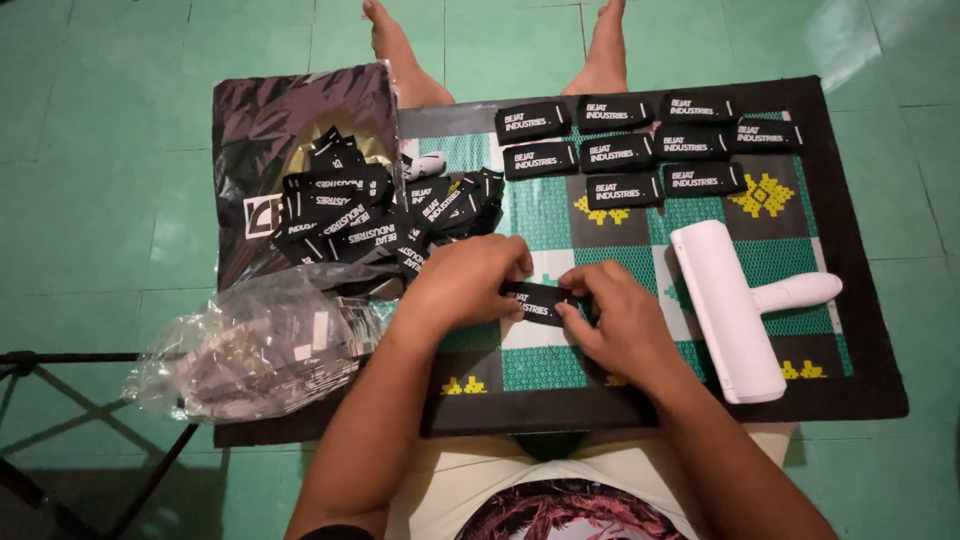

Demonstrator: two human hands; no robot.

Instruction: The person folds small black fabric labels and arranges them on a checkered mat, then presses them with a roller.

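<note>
A small black rectangular label with white lettering lies on the green patterned mat. My left hand grips its left end and my right hand pinches its right end. To the left, a loose heap of the same black labels sits partly on a dark bag. At the far side of the mat, several labels lie flat in neat rows.
A white lint roller lies on the mat to the right. A crumpled clear plastic bag holding more pieces sits at the left. A dark printed bag lies under the heap. My bare feet rest beyond the mat. Black tripod legs cross the green tiled floor.
</note>
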